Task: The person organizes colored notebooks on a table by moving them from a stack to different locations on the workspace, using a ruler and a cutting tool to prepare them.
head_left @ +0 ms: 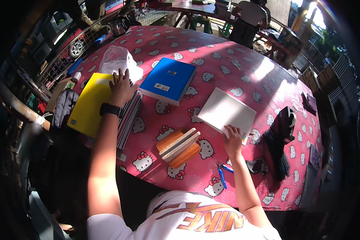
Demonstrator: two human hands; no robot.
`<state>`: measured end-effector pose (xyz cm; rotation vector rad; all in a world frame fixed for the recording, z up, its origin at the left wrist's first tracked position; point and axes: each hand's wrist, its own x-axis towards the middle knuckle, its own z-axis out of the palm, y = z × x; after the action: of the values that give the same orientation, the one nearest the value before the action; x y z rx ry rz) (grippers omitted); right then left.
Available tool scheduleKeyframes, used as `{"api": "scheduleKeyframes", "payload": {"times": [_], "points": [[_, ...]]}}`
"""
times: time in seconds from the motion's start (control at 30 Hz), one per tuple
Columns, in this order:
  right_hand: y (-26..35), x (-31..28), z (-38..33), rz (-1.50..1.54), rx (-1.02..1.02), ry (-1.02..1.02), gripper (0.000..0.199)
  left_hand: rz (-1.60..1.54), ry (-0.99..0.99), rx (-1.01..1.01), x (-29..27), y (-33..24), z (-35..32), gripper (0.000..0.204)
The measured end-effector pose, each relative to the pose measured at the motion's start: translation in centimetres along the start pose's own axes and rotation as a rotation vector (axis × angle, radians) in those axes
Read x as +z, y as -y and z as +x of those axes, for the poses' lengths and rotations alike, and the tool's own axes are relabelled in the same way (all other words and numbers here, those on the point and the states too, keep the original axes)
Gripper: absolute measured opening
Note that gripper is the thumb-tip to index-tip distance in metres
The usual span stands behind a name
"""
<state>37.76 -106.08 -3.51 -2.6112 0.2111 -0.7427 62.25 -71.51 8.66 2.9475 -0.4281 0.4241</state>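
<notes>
My left hand (121,87) lies flat, fingers spread, on a stack of notebooks with a yellow cover (89,104) at the table's left edge. My right hand (233,137) rests with its fingers on the near corner of a white sheet pad (227,112) in the middle of the table. A blue notebook (169,81) lies between the two hands, farther back. Orange-edged wooden blocks (179,145) lie side by side in front of me, touched by neither hand.
The table has a pink cartoon-cat cloth (228,60). A clear plastic bag (118,60) sits behind the yellow stack. Blue-handled scissors (223,174) lie near the front edge. A tape dispenser (286,120) and black comb bindings (277,152) lie at right. A person stands beyond the table (250,18).
</notes>
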Motion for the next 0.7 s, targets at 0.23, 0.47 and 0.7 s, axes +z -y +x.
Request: {"api": "scheduleKeyframes", "payload": {"times": [0.23, 0.47, 0.7], "points": [[-3.6, 3.4, -0.2, -0.408, -0.089, 0.064, 0.024, -0.674, 0.602, 0.507, -1.9, -12.4, -14.8, 0.055], [0.3, -3.2, 1.3, 0.006, -0.046, -0.02, 0.019, -0.997, 0.607, 0.583, 0.8, -13.4, -17.4, 0.055], [9.0, -7.6, -3.5, 0.214, -0.436, 0.225, 0.042, -2.043, 0.839, -0.392, 2.2, -10.3, -16.3, 0.049]]}}
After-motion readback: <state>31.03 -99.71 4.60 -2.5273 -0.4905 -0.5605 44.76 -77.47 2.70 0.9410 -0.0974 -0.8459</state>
